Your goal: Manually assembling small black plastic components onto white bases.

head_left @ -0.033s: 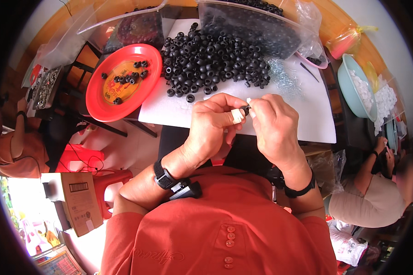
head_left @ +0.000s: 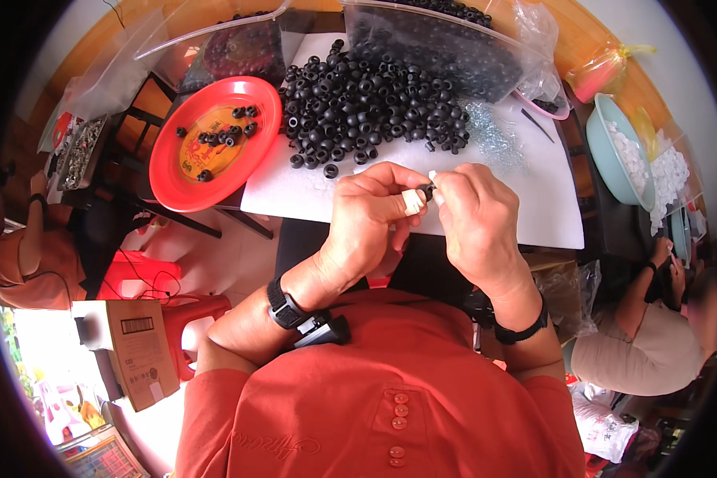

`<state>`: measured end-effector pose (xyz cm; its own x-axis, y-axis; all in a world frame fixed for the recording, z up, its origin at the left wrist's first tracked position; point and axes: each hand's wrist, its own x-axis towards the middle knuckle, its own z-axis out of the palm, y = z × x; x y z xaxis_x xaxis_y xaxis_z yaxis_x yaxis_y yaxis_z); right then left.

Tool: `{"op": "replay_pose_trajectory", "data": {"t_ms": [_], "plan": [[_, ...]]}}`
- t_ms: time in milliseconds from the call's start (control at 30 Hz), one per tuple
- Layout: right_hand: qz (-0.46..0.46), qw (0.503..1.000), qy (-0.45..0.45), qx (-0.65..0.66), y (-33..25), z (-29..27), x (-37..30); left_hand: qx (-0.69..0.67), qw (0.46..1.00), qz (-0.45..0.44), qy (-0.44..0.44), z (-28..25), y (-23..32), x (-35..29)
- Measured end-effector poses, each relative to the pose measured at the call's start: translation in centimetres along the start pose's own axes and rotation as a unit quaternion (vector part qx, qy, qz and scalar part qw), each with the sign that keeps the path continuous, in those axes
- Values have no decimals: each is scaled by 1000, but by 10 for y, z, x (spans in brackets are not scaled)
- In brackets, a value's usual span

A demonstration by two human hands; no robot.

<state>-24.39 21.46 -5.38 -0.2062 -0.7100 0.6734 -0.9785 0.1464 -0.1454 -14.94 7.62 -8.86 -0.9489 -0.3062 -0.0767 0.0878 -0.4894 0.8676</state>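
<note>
In the head view, the person's left hand (head_left: 366, 219) and right hand (head_left: 474, 219) are meeting above the near edge of the white table (head_left: 534, 199). The left hand's fingers are pinching together on a small white cylindrical piece (head_left: 412, 201). The right hand's fingertips are closing on a small black ring-shaped part (head_left: 427, 191), pressing it against the end of the white piece. Both pieces are sitting between the two hands, just off the table's front edge.

Beyond the hands, a heap of black ring-shaped parts (head_left: 366, 111) is spreading over the middle of the table. To its left, a red plate (head_left: 167, 159) is holding a few more black rings. Behind the heap, a clear plastic bag (head_left: 438, 40) full of black parts is lying on its side. A scatter of small metal springs (head_left: 490, 135) is lying right of the heap. At the far right, a pale green bowl (head_left: 613, 171) is carrying white pieces.

The person's orange shirt (head_left: 374, 398) is filling the lower middle, with dark bands on both wrists. A cardboard box (head_left: 135, 350) is standing at lower left near a red plastic stool (head_left: 191, 315). Other people are sitting at the left and right edges, well apart from the working hands.
</note>
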Motion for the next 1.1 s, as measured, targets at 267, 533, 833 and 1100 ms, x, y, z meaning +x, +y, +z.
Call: {"op": "replay_pose_trajectory", "data": {"t_ms": [267,533,833,1100], "plan": [[62,992,26,105,8,11,-2,3,1000,-12,13,6,2,2],[-46,996,52,-61,1,11,3,-2,998,18,52,10,1,2],[22,997,78,-15,-4,26,-11,-24,998,34,38,13,-1,1],[-2,991,128,-31,15,21,-11,60,997,-44,-11,11,9,4]]}}
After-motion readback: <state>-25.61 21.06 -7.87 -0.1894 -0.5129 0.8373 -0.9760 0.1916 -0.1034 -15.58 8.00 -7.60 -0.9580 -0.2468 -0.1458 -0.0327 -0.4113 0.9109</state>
